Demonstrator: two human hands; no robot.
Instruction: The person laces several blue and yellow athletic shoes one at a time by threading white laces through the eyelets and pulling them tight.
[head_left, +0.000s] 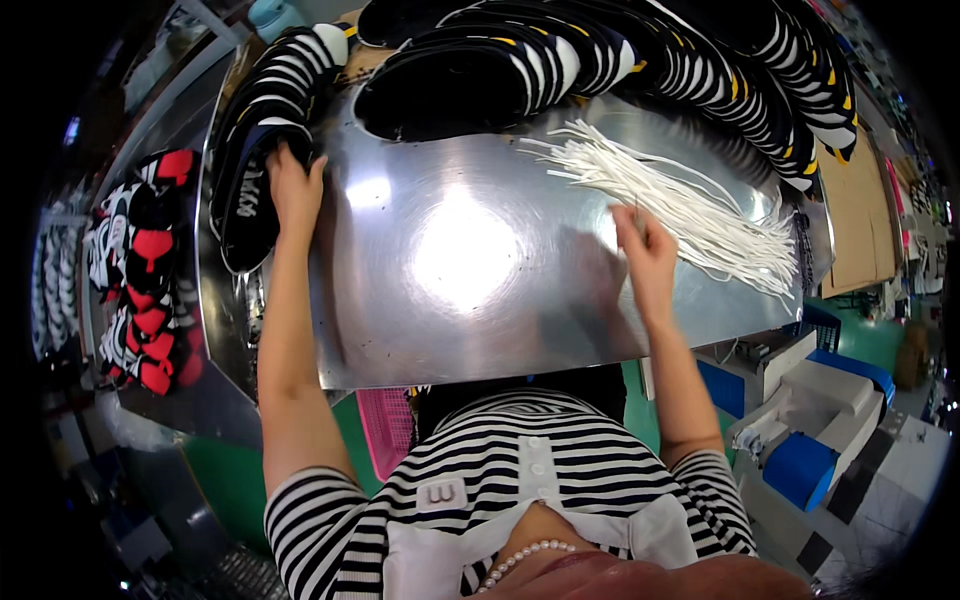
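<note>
- The steel table [460, 330] fills the middle of the view, shiny and bare at its centre, with work stock ranged along its far and left edges.
- A long curved row of dark shoe uppers [640, 60] with white and yellow stripes runs along the far rim; a second stack of uppers [262, 120] bends down the left rim.
- A bundle of white laces [690, 205] lies on the right half of the table, its long axis slanting from upper left down to lower right, loose ends fanned at both ends.
- The left hand [296, 190] rests at the near end of the left stack, fingers curled over the edge of the lowest dark upper [248, 215]; it looks like a grasp, though the fingertips are hidden behind the piece.
- The right hand [645, 255] sits just below the laces, touching their near side, thumb and forefinger drawn together as if pinching a strand or two; the exact strand cannot be made out.
- So the laces lie up and to the right of the right hand, which is much the nearer one; the left hand is well apart from them, across the table.
- Red and black shoe parts [150, 290] sit on a lower shelf at far left.
</note>
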